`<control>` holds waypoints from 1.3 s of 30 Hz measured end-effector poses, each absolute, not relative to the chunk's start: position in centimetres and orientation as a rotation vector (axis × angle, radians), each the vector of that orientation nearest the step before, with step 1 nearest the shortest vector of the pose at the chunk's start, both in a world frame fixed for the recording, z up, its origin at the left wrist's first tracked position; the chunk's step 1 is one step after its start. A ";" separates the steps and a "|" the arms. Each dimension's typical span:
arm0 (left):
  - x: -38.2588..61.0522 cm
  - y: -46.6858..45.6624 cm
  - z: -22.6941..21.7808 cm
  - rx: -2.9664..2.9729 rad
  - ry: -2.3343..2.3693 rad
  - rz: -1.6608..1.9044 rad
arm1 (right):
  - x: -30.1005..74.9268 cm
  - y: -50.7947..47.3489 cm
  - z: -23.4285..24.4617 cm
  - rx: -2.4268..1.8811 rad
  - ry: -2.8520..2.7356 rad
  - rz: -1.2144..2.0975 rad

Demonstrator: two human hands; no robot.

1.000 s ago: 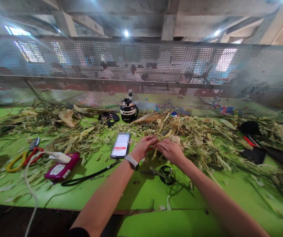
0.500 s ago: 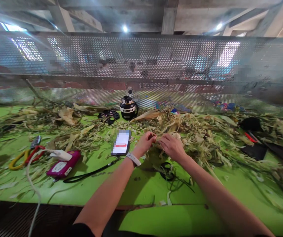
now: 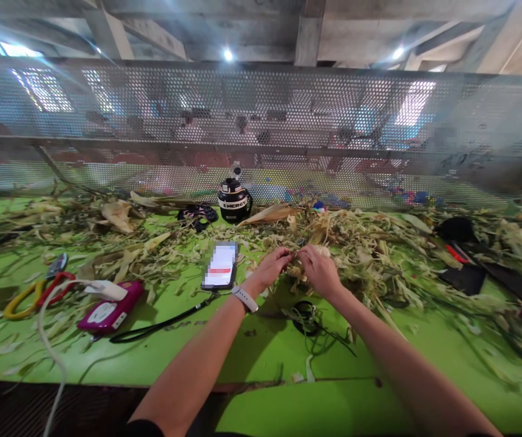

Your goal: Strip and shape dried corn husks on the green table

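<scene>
Both hands meet over the middle of the table, fingertips nearly touching. My left hand (image 3: 274, 267), with a pale band on its wrist, is closed in a pinch. My right hand (image 3: 319, 270) is pinched too, its fingers bent toward the left ones. Whatever lies between the fingertips is too small to make out. Dried corn husk strips (image 3: 361, 261) are heaped just behind and to the right of the hands. Below them on the green table (image 3: 265, 358) lies a black ring-shaped coil (image 3: 305, 318) with dark green strands. A phone (image 3: 220, 266) with a lit screen lies left of my left hand.
A black jug (image 3: 233, 201) with its lid up stands behind the phone. Scissors (image 3: 27, 298) with yellow and red handles and a purple power bank (image 3: 110, 309) with a white cable lie at left. A perforated metal screen (image 3: 261, 109) closes off the back.
The fingertips of both hands have shifted slightly and my right fingers have curled in more. The whole view has drifted a little; the things on the table lie as before.
</scene>
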State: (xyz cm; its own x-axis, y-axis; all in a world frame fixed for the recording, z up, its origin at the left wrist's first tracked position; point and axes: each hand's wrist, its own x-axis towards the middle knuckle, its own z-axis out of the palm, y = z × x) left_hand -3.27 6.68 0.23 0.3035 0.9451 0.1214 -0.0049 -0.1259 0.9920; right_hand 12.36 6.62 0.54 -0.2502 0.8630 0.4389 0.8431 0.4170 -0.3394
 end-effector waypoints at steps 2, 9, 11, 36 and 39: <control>-3.2 6.5 0.3 1.385 0.882 1.074 | 12.2 6.6 0.5 -1.440 -2.073 0.076; -3.4 7.0 -0.2 1.179 0.837 1.106 | 13.0 7.0 1.2 -1.401 -1.934 0.264; -3.7 7.3 -0.4 1.027 0.867 1.115 | 13.8 7.5 1.4 -1.373 -1.832 0.291; -3.1 7.9 -1.9 0.819 0.931 1.155 | 12.3 8.1 0.2 -0.829 -1.576 0.786; -3.2 7.8 -1.8 0.827 0.938 1.139 | 12.3 7.9 0.0 -0.928 -1.791 0.600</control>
State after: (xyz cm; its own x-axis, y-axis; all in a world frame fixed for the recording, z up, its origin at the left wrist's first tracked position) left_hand -3.17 7.81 -1.85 0.1475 0.9722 -0.1818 -0.3650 0.2244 0.9036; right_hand 12.30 7.90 0.03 -0.2150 0.8118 0.5430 0.3208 0.5838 -0.7458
